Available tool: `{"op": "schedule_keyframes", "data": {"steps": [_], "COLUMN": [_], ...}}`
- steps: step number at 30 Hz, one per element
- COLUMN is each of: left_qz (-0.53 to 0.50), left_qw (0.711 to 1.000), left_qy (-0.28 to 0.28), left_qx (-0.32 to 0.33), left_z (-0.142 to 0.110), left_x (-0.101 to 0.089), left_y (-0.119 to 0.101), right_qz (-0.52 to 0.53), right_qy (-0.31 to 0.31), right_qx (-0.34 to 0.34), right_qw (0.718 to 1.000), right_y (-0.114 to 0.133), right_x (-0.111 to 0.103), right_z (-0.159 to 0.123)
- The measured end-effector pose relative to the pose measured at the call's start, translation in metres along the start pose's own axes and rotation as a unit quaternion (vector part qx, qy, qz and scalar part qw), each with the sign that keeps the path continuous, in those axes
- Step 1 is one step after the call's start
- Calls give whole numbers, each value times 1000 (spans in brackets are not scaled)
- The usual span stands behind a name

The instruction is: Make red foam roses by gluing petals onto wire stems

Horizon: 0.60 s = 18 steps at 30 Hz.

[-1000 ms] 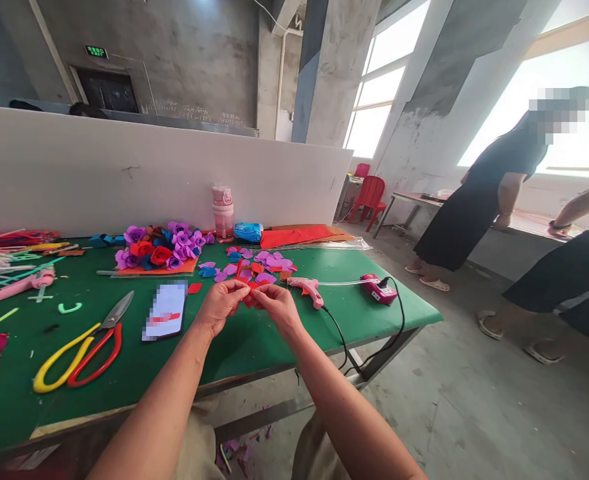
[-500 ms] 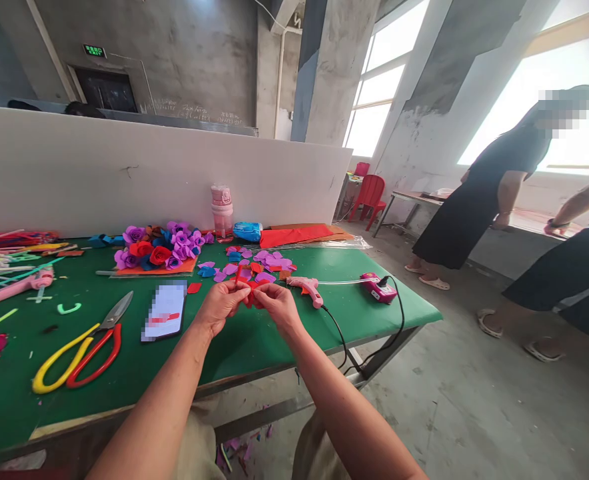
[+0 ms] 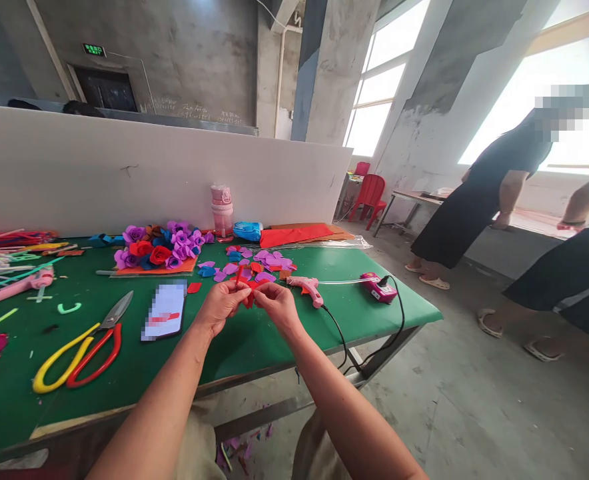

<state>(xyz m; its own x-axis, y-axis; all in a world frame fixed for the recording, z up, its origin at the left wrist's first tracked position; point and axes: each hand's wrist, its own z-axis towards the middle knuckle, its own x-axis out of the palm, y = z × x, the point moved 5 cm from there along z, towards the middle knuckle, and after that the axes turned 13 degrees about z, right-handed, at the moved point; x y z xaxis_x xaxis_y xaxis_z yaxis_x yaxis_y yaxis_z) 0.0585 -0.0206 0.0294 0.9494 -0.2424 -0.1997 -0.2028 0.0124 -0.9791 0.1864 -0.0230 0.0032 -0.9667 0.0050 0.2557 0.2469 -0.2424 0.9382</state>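
Note:
My left hand [image 3: 219, 305] and my right hand [image 3: 277, 305] meet above the green table [image 3: 254, 340], both pinching a small red foam flower piece [image 3: 250, 291] between the fingertips. A thin red stem pokes up from it at the left hand's thumb. Just beyond the hands lies a scatter of purple, pink, red and blue foam petals [image 3: 259, 263]. A pink glue gun [image 3: 308, 289] rests right of my right hand, its black cord running off the table edge.
Finished purple and red foam roses [image 3: 159, 248] sit at the back. Scissors [image 3: 82, 350], a phone [image 3: 166, 310], a pink bottle [image 3: 222, 212] and coloured sticks [image 3: 9, 257] lie on the table. A white board [image 3: 124, 167] backs it. Two people [image 3: 479, 193] stand at the right.
My hands stay together on the red piece with only slight finger shifts. The person at the far right has drawn an arm in a little.

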Motion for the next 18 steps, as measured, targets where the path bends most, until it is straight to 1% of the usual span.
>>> {"op": "schedule_keyframes", "data": {"steps": [10, 14, 18], "left_qz": [-23, -20, -16], "left_qw": [1000, 1000, 1000], "left_qy": [1, 3, 4], "left_qx": [0, 2, 2], "left_z": [-2, -3, -2], "left_x": [1, 0, 0], "left_y": [-3, -4, -3], "right_qz": [63, 56, 27], "right_qy": [10, 12, 5], "right_qx": [29, 28, 10], "right_qw": [998, 998, 1000], "right_y": [6, 4, 2], "right_x": [4, 4, 2], "right_z": [-3, -2, -1]}}
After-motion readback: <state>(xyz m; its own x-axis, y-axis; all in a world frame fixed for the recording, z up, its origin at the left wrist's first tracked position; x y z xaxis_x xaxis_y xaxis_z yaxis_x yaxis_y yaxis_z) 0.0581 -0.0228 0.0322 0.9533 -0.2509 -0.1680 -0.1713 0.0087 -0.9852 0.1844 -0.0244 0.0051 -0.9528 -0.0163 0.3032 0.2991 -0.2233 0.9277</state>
